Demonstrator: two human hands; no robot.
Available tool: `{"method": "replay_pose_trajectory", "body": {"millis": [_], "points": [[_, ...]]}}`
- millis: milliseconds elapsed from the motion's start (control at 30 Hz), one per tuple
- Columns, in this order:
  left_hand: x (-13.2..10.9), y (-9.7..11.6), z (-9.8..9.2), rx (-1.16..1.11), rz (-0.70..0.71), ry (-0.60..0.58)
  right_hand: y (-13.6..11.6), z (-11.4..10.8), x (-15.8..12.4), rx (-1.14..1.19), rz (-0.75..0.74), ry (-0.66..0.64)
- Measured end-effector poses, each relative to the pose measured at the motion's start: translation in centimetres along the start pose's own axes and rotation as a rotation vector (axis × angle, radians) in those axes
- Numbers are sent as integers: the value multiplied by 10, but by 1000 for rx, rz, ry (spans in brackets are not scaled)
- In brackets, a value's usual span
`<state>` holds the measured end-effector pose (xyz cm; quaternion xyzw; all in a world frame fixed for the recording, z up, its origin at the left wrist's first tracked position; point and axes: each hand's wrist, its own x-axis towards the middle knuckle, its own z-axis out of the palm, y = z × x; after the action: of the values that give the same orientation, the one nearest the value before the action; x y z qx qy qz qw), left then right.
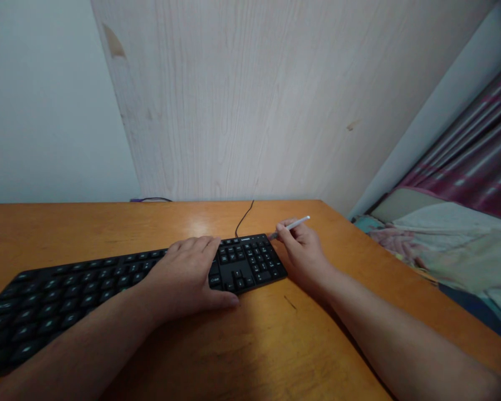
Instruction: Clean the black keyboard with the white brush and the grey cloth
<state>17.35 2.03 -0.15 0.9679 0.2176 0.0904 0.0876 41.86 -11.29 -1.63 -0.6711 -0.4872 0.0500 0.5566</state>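
Observation:
A black keyboard [234,273] lies slantwise on the table, its number pad at the right end. My left hand [187,273] spans the middle of it, fingers over the far side and thumb along the near edge, holding it. Between the thumb and fingers of my right hand [303,245] is a slim white stick [299,222], like a pen or a small brush. Its lower tip reaches down beside the keyboard's far right corner; whether it touches the keyboard is too small to tell.
The orange-brown wooden table [317,345] meets a pale wood-grain panel [234,111] at the back. A thin black cable [244,217] runs from the keyboard to the rear edge. Another dark cable [152,199] lies farther left. Bedding [442,239] and a purple curtain [476,145] are at the right.

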Motion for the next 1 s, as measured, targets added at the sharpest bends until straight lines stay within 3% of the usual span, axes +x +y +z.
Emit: {"method": "replay_pose_trajectory", "body": {"millis": [267, 500, 700, 1000], "points": [[0, 1, -1, -1, -5, -15, -4, -4, -1, -49, 62, -17], [0, 0, 0, 5, -12, -13, -4, -2, 0, -12, -6, 6], [0, -3, 3, 4, 9, 18, -1, -2, 0, -4, 89, -37], [0, -4, 4, -17, 16, 36, -30, -12, 0, -133, 108, -148]]}}
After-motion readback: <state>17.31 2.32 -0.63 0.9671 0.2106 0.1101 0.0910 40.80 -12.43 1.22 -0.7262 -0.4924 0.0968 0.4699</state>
